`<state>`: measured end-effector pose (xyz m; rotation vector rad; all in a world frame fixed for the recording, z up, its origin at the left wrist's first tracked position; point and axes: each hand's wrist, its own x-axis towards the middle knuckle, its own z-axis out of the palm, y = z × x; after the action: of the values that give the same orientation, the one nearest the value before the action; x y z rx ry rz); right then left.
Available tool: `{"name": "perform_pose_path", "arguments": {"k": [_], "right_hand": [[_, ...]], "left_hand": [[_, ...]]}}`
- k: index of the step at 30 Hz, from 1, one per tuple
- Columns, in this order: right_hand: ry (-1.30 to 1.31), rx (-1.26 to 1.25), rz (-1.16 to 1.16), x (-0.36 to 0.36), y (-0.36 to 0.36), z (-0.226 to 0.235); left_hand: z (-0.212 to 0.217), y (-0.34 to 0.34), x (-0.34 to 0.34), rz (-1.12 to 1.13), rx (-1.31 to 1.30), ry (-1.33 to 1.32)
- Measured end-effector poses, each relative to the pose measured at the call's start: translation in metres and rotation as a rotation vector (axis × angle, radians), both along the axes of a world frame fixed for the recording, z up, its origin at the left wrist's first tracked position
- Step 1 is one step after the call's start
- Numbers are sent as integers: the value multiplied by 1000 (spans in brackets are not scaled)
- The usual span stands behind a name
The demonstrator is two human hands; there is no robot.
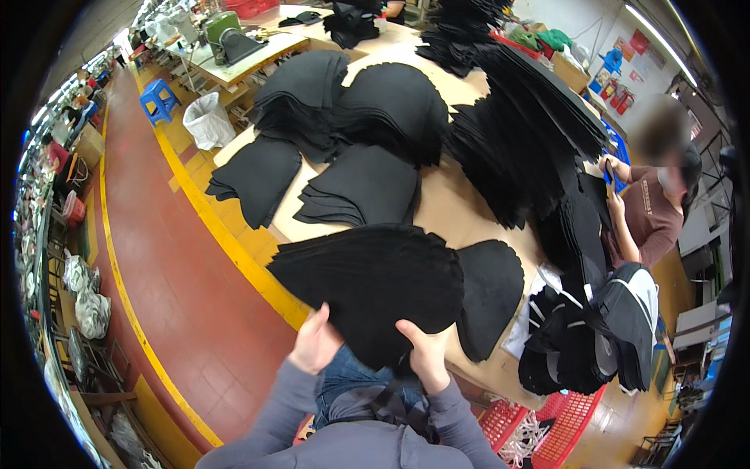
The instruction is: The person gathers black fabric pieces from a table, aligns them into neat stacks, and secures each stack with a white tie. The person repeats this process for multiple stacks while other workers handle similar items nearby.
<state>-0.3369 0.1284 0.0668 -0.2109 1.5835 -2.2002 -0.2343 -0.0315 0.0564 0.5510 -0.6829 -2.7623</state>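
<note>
Close to my body, a thick stack of black cut fabric pieces (375, 289) fans out at its upper left edge. My left hand (316, 342) grips its lower left edge, with the fingers partly hidden behind it. On the lower right side, my right hand (426, 352) holds the same stack, thumb on top and fingers underneath. Just right of it, a smaller black piece or pile (488, 297) lies on the pale table (449, 199). Beyond my hands, more piles of black pieces (363, 184) cover the tabletop.
Long rows of layered black pieces (523, 133) fill the table's right side. Bundles tied with white strips (578, 344) lie near right, above red plastic baskets (566, 426). A co-worker (652, 207) stands at right. Left are a blue stool (159, 101), a white bin (208, 121) and a red walkway (172, 258).
</note>
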Motion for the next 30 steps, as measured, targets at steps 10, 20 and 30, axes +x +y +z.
{"name": "perform_pose_path", "arguments": {"k": [10, 20, 30], "right_hand": [[-964, -229, 197, 6, -55, -39], [517, 626, -172, -9, -29, -36], [129, 465, 509, -36, -11, 45]], "left_hand": [[86, -22, -28, -481, -1364, -652], [48, -16, -23, -207, -927, -366], [40, -2, -13, -277, -616, -171]]}}
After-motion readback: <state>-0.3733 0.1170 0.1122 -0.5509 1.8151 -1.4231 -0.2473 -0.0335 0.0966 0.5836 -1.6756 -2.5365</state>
